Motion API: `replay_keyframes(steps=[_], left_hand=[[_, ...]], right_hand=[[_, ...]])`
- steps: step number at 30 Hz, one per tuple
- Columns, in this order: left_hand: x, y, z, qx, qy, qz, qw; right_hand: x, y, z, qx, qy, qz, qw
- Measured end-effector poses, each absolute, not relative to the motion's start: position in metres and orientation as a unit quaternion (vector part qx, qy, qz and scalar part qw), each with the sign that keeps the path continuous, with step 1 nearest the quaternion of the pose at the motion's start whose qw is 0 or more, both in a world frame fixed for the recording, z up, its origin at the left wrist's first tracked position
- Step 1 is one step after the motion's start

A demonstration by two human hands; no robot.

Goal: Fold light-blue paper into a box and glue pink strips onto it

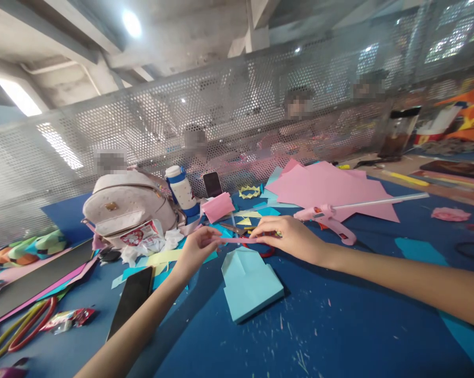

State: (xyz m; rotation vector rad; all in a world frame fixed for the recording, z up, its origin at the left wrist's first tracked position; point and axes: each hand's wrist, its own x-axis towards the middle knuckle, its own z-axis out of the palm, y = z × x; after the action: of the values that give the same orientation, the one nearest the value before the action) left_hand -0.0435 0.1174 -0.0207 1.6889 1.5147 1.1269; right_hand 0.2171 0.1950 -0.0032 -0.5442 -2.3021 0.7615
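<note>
A narrow pink paper strip [237, 240] is stretched level between my two hands, above the blue table. My left hand [197, 245] pinches its left end, and the fingers of my right hand [284, 236] are closed on the other end. Just below the strip lies a folded light-blue paper piece [250, 286], shaped like a box or pouch with a pointed top. Red-handled scissors [269, 252] rest partly hidden behind my right hand. Beyond my right wrist lies a pink glue gun [327, 218] with a long glue stick in its back.
A pale backpack [130, 202], a white-and-blue bottle [181, 189] and pink paper sheets [327, 184] stand or lie before a perforated metal screen [237, 115]. A black phone [133, 299] lies beside my left forearm. Paper scraps litter the table. People sit beyond the screen.
</note>
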Motion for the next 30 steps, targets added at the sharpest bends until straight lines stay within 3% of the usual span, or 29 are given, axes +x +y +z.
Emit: replay_keyframes(steps=[7, 14, 22, 26, 30], left_hand=[[-0.036, 0.105, -0.056, 0.658, 0.617, 0.357, 0.242], [-0.014, 0.088, -0.029, 0.693, 0.575, 0.386, 0.200], [-0.008, 0.050, -0.017, 0.773, 0.465, 0.429, 0.038], [-0.009, 0.034, -0.021, 0.817, 0.413, 0.387, -0.110], [-0.011, 0.021, -0.022, 0.845, 0.389, 0.323, -0.174]], right_hand=[[0.218, 0.200, -0.009, -0.242, -0.827, 0.365, 0.352], [0.220, 0.197, -0.003, -0.223, -0.791, 0.449, 0.349], [0.236, 0.175, 0.004, -0.252, -0.794, 0.460, 0.309], [0.245, 0.165, 0.004, -0.266, -0.807, 0.448, 0.279], [0.249, 0.160, 0.003, -0.268, -0.821, 0.417, 0.283]])
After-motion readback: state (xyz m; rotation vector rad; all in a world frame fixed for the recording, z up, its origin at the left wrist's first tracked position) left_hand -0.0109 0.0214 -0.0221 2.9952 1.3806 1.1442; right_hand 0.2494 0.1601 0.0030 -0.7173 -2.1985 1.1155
